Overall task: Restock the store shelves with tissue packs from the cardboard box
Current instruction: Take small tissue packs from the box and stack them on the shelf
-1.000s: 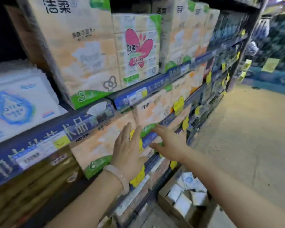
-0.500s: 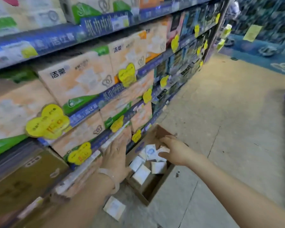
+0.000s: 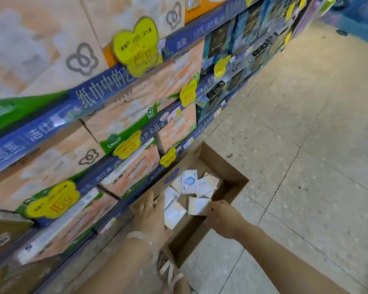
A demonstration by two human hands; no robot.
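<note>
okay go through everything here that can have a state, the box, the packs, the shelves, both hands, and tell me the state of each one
Cardboard box: on the floor, flaps open, partly filled.
Tissue packs: loose and jumbled inside the box.
Shelves: stocked with large tissue bundles, yellow price tags attached.
Left hand: fingers straight, reaching into the box, touching a pack at the left wall.
Right hand: inside the box, gripping a white pack.

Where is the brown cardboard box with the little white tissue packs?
The brown cardboard box sits open on the tiled floor, low in the head view, right against the bottom store shelf, with both hands reaching into it.
</note>
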